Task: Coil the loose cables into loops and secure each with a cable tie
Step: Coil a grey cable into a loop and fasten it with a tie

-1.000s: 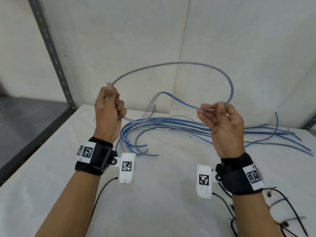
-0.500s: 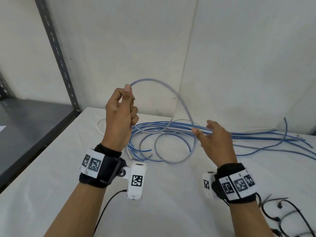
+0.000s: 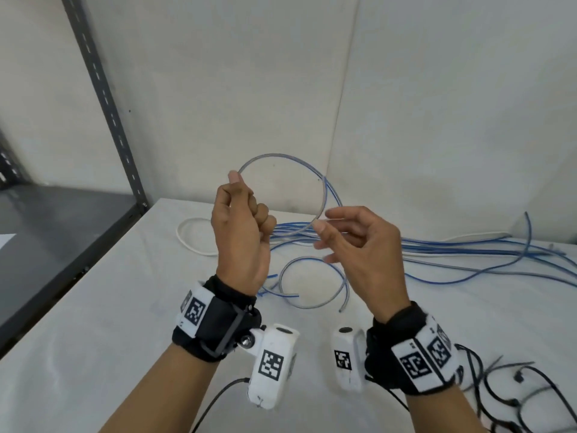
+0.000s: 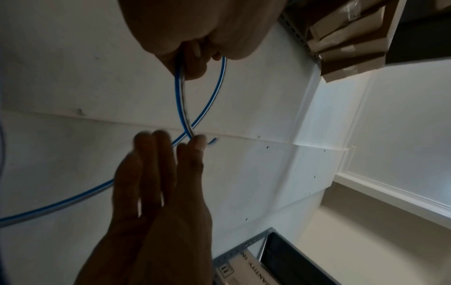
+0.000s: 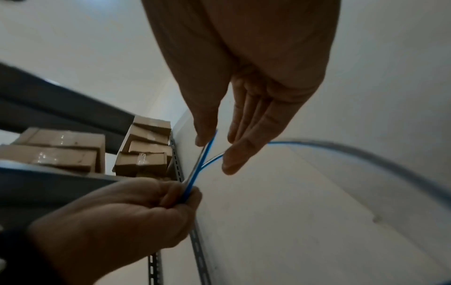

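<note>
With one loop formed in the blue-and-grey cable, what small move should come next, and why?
Probably carry the right hand to the left hand and tuck the crossing into its grip. The left hand holds the blue-and-grey cable; the right thumb and forefinger pinch where the loop crosses, and the tail hangs loose.

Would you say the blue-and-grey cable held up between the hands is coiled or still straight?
Coiled: the cable curves in one loop from the left hand to the right hand, crossing itself there.

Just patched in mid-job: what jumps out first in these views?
A blue-and-grey cable curls into one loop in the air above the white table, gripped by the left hand and pinched where it crosses by the right hand. Behind, loose blue cables sprawl across the table; black cable ties lie at the near right.
</note>
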`<state>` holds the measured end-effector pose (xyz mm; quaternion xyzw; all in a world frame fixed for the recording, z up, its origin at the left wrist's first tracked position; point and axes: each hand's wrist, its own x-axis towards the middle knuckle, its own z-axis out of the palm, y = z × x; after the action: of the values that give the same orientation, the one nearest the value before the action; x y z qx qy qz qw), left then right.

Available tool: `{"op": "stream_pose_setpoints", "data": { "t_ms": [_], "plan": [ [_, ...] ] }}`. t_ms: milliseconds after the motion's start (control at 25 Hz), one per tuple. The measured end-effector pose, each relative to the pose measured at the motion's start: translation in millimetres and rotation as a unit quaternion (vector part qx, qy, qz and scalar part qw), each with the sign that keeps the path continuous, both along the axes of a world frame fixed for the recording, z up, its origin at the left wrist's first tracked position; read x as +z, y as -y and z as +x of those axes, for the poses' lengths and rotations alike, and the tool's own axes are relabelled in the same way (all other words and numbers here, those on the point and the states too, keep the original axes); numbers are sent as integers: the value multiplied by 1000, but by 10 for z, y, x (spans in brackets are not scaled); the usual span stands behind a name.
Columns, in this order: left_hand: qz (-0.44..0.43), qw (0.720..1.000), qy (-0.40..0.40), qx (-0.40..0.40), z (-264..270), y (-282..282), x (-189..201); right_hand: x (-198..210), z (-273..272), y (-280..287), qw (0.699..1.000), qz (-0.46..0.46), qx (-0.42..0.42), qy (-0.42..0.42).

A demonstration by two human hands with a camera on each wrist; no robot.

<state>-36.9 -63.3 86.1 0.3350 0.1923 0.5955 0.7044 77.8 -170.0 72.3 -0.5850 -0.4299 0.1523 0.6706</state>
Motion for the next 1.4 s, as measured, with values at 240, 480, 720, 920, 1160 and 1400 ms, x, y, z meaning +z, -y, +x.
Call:
{"op": "stream_pose_setpoints", "data": {
  "t_ms": [240,480,720,920,1160,1400],
  "plan": [
    [34,997,-54,-48,74,128,-14,5,-9,-27,989,129,-60,-32],
    [34,986,-95,-130,-150,-180,25,-69,184,-35,993,66,-79,64],
    [200,941,-236,-138,-140,-104,-63,-88,184,-16,961,43,-70,264],
    [273,883,-338,-178,-165,-74,-64,-3,143,62,975,31,-73,206],
    [344,814,-445,-146,-215,-101,-72,-128,208,21,937,-20,-103,334],
    [359,804,-452,-140,-250,-151,-55,-57,282,36,963,-10,-58,264]
  ]
}}
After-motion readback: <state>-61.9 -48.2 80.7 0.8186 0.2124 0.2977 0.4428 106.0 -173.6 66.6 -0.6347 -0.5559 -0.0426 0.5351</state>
